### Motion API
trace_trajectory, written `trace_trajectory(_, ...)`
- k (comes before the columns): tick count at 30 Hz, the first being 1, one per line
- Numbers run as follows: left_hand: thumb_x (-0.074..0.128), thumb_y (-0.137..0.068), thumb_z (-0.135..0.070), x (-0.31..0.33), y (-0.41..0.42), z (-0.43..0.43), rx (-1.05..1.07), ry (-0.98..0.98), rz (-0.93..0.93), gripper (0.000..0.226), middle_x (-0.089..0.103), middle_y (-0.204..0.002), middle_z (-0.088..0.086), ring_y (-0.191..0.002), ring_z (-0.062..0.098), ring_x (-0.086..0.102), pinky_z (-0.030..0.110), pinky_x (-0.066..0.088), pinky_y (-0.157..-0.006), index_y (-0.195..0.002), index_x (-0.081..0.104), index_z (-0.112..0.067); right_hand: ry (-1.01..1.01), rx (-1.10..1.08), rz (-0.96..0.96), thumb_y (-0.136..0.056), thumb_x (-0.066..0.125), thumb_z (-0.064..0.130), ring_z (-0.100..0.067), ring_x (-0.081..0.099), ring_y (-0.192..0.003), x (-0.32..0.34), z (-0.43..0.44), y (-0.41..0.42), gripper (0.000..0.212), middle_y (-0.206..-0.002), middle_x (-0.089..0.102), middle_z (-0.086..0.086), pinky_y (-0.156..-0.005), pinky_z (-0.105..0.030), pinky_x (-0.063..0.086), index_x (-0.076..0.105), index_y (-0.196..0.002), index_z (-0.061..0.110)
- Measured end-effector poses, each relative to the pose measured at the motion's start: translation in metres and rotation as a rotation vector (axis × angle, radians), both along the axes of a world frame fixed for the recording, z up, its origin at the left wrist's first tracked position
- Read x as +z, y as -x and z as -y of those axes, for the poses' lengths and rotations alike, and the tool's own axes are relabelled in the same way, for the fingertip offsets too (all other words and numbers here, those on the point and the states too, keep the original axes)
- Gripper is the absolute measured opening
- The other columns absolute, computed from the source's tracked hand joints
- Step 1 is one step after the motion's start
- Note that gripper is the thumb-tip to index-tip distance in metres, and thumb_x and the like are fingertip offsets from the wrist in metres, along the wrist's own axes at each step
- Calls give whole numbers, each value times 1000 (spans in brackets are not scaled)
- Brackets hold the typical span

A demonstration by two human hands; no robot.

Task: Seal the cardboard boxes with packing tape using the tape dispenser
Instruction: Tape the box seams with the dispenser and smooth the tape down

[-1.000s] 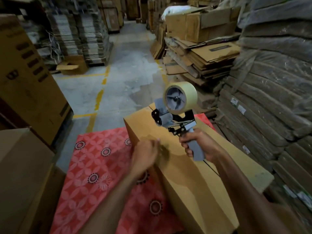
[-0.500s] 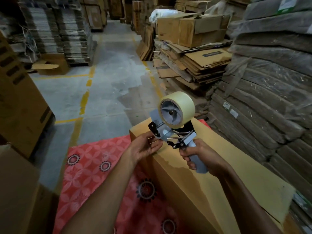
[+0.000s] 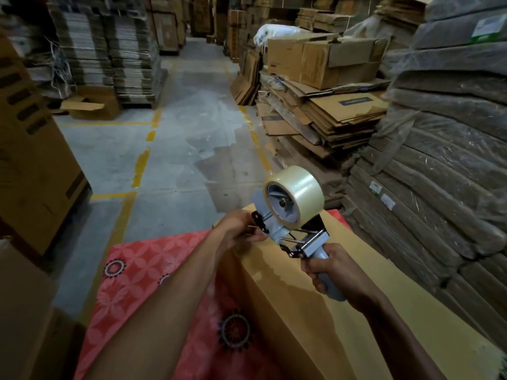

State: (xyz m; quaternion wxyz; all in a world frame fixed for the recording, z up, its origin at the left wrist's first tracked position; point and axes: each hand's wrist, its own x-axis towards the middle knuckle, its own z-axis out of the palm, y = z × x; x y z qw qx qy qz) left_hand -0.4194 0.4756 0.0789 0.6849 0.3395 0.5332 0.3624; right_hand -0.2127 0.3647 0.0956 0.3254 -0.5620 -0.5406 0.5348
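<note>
While the right hand (image 3: 333, 272) is wrapping its fingers tightly around the grey handle of the tape dispenser (image 3: 290, 229), the tool is standing raised over the far end of the cardboard box (image 3: 315, 311), with its roll of clear packing tape (image 3: 297, 194) riding on top at about twelve o'clock from that hand. The dispenser's front end is pointing toward nine o'clock, where the left hand (image 3: 237, 229) is meeting it. The left fingers are curling together at the black mouth of the dispenser and seem to be pinching something there, though whether they are gripping the tape end or only the metal I cannot tell, since the fingertips are lying in shadow. The box is stretching from the far edge near the dispenser down toward five o'clock, its smooth brown top facing up and a glossy patch shining just below the dispenser. It is resting on a red patterned cloth (image 3: 142, 270), which is spreading out at seven o'clock from the dispenser. Both forearms are reaching in from the bottom edge. Beyond the box, a concrete floor (image 3: 175, 149) with yellow lines is running toward twelve o'clock. Stacks of flattened cardboard (image 3: 329, 116) are lying at one o'clock, and wrapped bundles (image 3: 439, 160) are towering at three o'clock.
</note>
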Motion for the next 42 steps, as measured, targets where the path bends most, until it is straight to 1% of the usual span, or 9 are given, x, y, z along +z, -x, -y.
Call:
trace_trajectory(2, 41, -100, 3, 7, 0, -16, -25, -33, -115, 30, 61, -48, 9, -55, 23, 59, 34, 49, -54, -74, 57, -1, -12, -26, 20, -66, 65, 16, -23, 45, -49, 1, 1, -3, 19, -67, 53, -13, -48, -31, 36, 59, -75, 1)
trace_trajectory(4, 52, -97, 4, 14, 8, -37, -4, -59, -152, 25, 60, -52, 9, -50, 20, 58, 26, 50, -45, -73, 60, 1, -3, -55, -14, -63, 64, 14, -23, 42, -47, -1, 6, -13, 21, -65, 50, -16, -45, -30, 34, 57, -75, -2)
trace_trajectory(9, 71, -90, -6, 14, 14, -76, -16, -212, -338, 11, 64, -67, 11, -56, 19, 60, 27, 56, -57, -85, 71, 4, 30, -79, -35, -62, 65, 15, -24, 44, -49, -18, 7, -36, 28, -67, 53, -17, -46, -32, 36, 58, -80, -4)
trace_trajectory(15, 78, -87, -28, -16, -9, -104, 86, -376, -691, 27, 71, -64, 2, -56, 12, 63, 27, 52, -61, -66, 75, -11, 76, -159, -105, -59, 65, 10, -18, 40, -43, -28, -28, -33, 25, -67, 47, -16, -44, -27, 31, 57, -80, -2)
trace_trajectory(23, 79, -84, -31, -47, -12, -113, 181, -284, -692, 33, 73, -69, 7, -65, 18, 67, 34, 52, -68, -68, 74, -4, 138, -141, -54, -61, 62, 14, -20, 42, -43, -41, -45, -33, 21, -60, 49, -12, -46, -30, 31, 58, -76, 1)
trace_trajectory(28, 83, -78, -38, -53, -10, -120, 149, -263, -747, 41, 74, -80, 14, -74, 23, 70, 43, 58, -75, -80, 75, 3, 160, -125, -24, -60, 62, 16, -22, 42, -44, -44, -47, -33, 17, -59, 50, -12, -46, -30, 31, 57, -70, 3)
trace_trajectory(38, 83, -74, -52, -56, -7, -125, 25, -124, -888, 60, 69, -101, 13, -96, 32, 67, 38, 55, -77, -103, 72, -2, 142, -158, 22, -65, 62, 10, -21, 42, -42, -45, -47, -31, 7, -55, 51, -11, -45, -31, 32, 57, -63, 6)
trace_trajectory(40, 82, -76, -47, -55, -13, -122, 79, -222, -966, 47, 73, -100, 14, -92, 31, 68, 39, 59, -81, -98, 75, -7, 139, -158, 25, -71, 62, 4, -21, 43, -41, -43, -47, -31, 11, -55, 51, -12, -44, -30, 32, 57, -62, 6)
trace_trajectory(42, 74, -88, -30, -51, -25, -107, 104, -400, -1066, 19, 71, -97, 5, -87, 26, 64, 35, 53, -77, -97, 72, -13, 141, -154, 34, -74, 61, 2, -21, 42, -42, -42, -48, -31, 14, -55, 51, -11, -44, -29, 32, 56, -62, 7)
